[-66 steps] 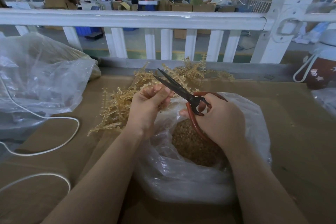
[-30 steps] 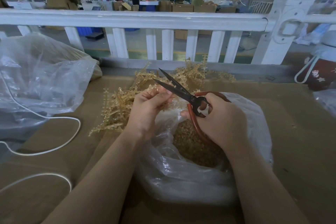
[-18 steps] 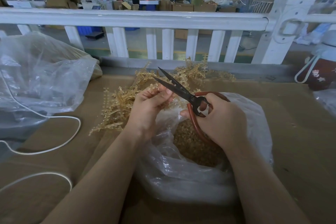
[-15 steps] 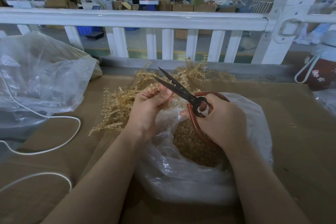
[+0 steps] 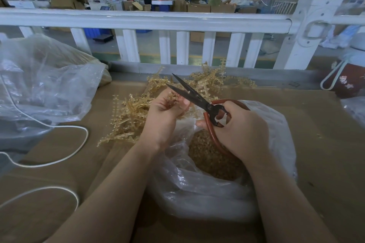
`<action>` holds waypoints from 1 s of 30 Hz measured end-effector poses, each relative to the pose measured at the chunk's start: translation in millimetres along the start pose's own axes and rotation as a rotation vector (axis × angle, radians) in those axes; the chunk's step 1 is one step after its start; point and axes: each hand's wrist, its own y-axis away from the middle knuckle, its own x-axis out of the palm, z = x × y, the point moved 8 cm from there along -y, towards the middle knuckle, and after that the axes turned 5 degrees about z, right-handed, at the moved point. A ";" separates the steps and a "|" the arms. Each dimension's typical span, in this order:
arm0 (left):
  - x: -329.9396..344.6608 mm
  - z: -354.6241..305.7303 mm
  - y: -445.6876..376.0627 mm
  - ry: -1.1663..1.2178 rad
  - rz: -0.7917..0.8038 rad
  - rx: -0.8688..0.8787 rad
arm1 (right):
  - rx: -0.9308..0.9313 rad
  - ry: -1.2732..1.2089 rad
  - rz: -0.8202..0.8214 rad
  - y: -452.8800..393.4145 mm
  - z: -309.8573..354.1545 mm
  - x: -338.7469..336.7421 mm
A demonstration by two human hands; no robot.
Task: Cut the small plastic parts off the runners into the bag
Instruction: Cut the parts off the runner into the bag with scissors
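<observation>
Amber translucent runner (image 5: 173, 100) with tiny side parts pinched in my left hand (image 5: 164, 116) over the clear bag (image 5: 197, 193); right hand (image 5: 243, 130) grips red-handled scissors (image 5: 197, 100), blades parted

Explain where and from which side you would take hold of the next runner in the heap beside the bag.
Grip a runner by its bare central spine near one end, coming from the near-left edge of the heap. There the strips fan out singly on the cardboard, while farther back they tangle, and the side parts look too small to pinch.
</observation>
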 end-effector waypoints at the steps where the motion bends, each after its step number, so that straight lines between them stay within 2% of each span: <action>1: 1.3 -0.8 0.3 -0.029 0.002 0.004 | 0.003 0.000 0.003 -0.2 -0.2 0.3; 10: 6.4 -6.9 0.4 -0.078 0.001 0.009 | -0.015 -0.018 -0.009 0.5 1.6 -2.6; 21: 8.3 -6.1 0.2 0.002 0.030 0.027 | -0.009 -0.017 -0.028 1.0 -0.7 -3.2; 30: 0.8 -1.3 -0.9 0.118 -0.039 -0.028 | 0.013 0.003 0.003 0.7 -5.0 1.3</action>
